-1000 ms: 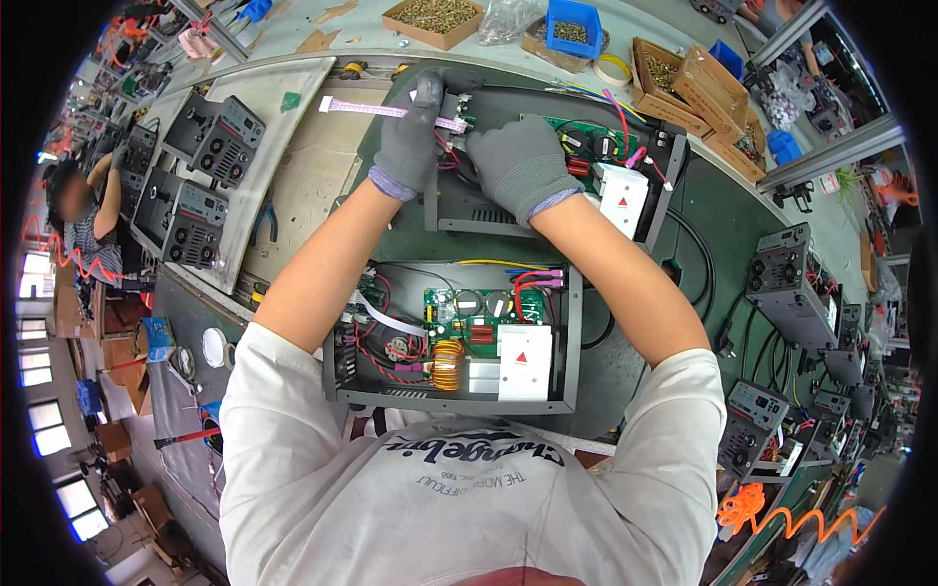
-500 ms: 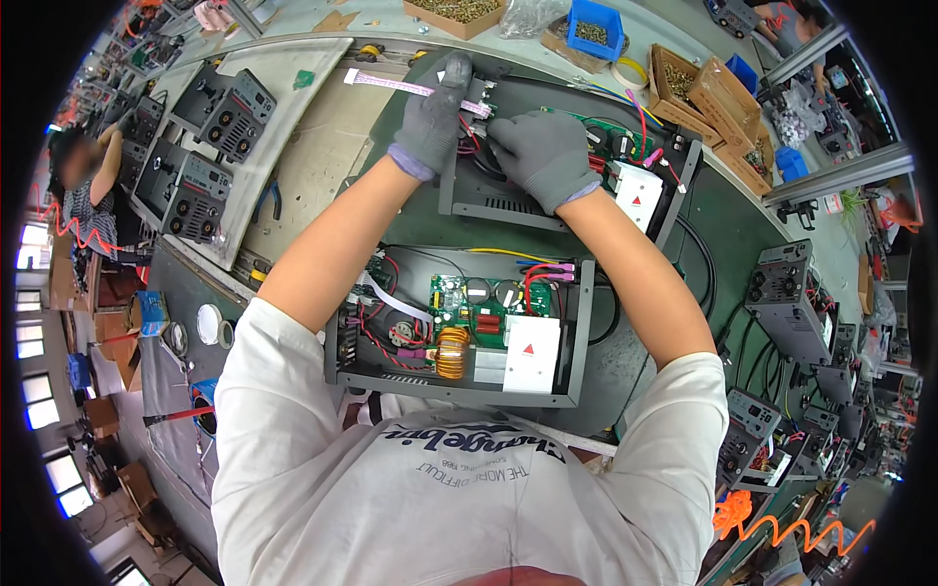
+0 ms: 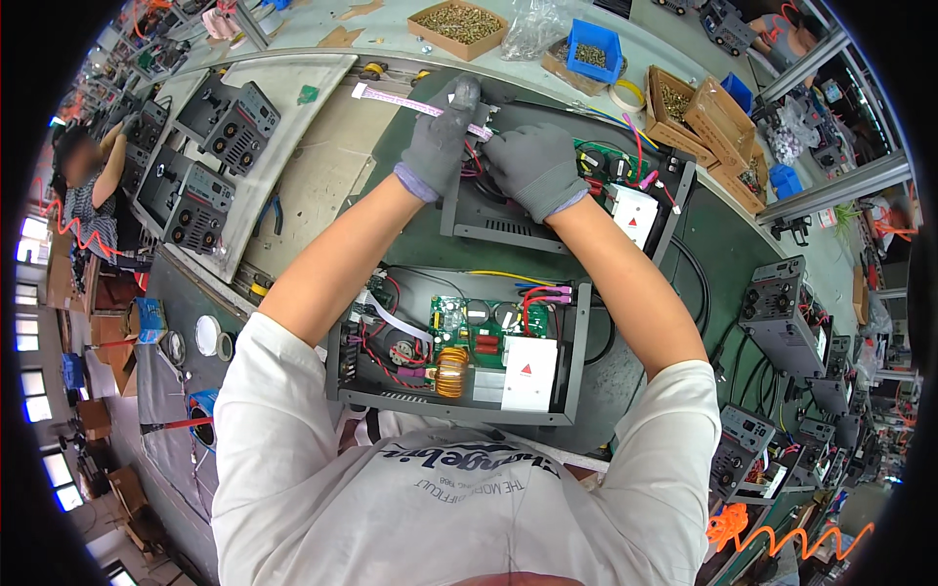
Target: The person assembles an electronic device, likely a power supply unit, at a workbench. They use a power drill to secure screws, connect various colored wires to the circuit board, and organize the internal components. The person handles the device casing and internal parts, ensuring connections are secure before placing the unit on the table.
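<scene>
1. At 1 o'clock in the view lies the open far case.
2. At its 10 o'clock corner, the ribbon crosses the left hand; whether it is gripped, I cannot tell.
3. Beside, the right hand is curled; its hold is hidden.
4. At the case's 7 o'clock sits the near case.
5. At its 12 o'clock, the blue bin.

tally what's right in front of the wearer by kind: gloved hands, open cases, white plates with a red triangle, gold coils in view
Gloved hands: 2 (left hand, right hand)
Open cases: 2 (near case, far case)
White plates: 2 (near plate, far plate)
Gold coils: 1 (coil)
Total: 7
</scene>
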{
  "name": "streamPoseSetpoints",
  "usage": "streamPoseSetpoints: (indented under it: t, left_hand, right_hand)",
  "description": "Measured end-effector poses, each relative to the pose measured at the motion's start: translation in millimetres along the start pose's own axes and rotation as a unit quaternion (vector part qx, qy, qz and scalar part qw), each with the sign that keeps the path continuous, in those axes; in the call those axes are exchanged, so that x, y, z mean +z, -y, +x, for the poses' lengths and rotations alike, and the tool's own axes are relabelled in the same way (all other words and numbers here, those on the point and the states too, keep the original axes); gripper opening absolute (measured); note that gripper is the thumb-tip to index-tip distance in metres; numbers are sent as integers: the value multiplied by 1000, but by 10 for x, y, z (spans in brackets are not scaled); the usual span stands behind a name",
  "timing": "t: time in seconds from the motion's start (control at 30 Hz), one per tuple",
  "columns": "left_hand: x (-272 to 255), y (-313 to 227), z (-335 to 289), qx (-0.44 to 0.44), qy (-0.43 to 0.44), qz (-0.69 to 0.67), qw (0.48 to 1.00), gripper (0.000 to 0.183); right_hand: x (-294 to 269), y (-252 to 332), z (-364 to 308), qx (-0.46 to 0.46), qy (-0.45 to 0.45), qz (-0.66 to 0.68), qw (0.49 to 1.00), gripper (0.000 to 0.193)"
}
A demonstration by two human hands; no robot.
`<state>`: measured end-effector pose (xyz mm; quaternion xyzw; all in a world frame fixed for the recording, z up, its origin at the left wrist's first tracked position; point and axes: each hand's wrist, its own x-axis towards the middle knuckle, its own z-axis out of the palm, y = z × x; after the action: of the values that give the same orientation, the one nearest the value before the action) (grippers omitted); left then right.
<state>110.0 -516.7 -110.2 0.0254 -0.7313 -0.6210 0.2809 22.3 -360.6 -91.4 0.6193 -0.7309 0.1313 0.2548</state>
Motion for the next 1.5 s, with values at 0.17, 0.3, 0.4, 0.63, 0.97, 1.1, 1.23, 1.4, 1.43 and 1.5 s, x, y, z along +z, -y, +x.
streamPoseSetpoints:
  t: [0.17, 0.3, 0.4, 0.63, 0.97, 1.1, 1.23, 1.4, 1.43, 1.5]
  left_hand:
    - [33, -70, -8, -3, 9, -83, 996, 54]
    - [34, -87, 23, -5, 4, -29, 1000, 71]
    - [41, -39, 42, 28, 6, -4, 1000, 82]
    - [104, -316, 27, 33, 7, -133, 991, 74]
    - [156, -323, -15, 4, -8, -176, 984, 68]
    - [116, -319, -70, -3, -8, -167, 986, 68]
    - [126, -362, -67, 0, -8, -129, 992, 67]
    - [159, -410, -95, -11, -27, -89, 996, 67]
    - [173, -411, -91, -2, -28, -82, 996, 67]
    - [167, -411, -86, 0, -29, -64, 998, 66]
  right_hand:
    - [-189, 90, 27, 74, 16, 57, 995, 15]
    - [-554, 275, 63, 68, 3, 67, 995, 27]
    - [-436, 237, 33, 101, 6, 142, 985, 21]
    - [-487, -55, -163, 59, 92, 412, 904, 21]
    - [-541, 0, -100, 302, -34, 300, 904, 18]
    - [-422, -2, 51, 236, -73, 110, 963, 11]
    - [-382, -41, 105, 239, -60, 112, 963, 16]
    - [-283, -118, 119, 149, -111, 108, 977, 15]
    - [-263, -135, 111, 125, -125, 111, 978, 14]
    - [-255, -139, 116, 112, -104, 91, 984, 15]
